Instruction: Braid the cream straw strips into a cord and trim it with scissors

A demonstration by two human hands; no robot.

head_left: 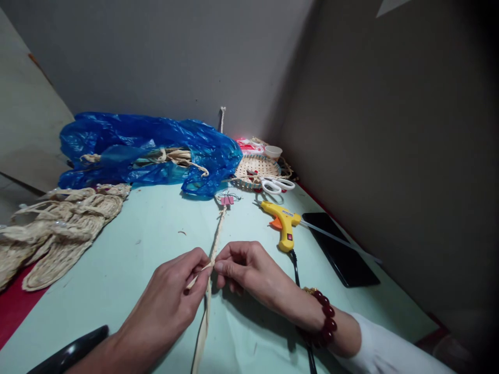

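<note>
Both sides need matching pull, I judge from afar, my left hand (pixel 171 292) and right hand (pixel 251 270) pinching the braid (pixel 218 234) midway along the table (pixel 152 228), its loose strands (pixel 203 327) best laid flat

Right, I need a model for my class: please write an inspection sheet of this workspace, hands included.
Surface: pale green sheet, a few tiny scraps on it.
Work in hand: braided strand, far end at a pink piece; near end unbraided.
Clutter: blue plastic bag, woven straw pieces, basket, white-handled scissors, yellow glue gun, black slab.
Hands: left hand and right hand both pinch the strand.
Cables: black cord from the glue gun, passing beneath the right forearm.
Surroundings: grey walls behind and right.
</note>
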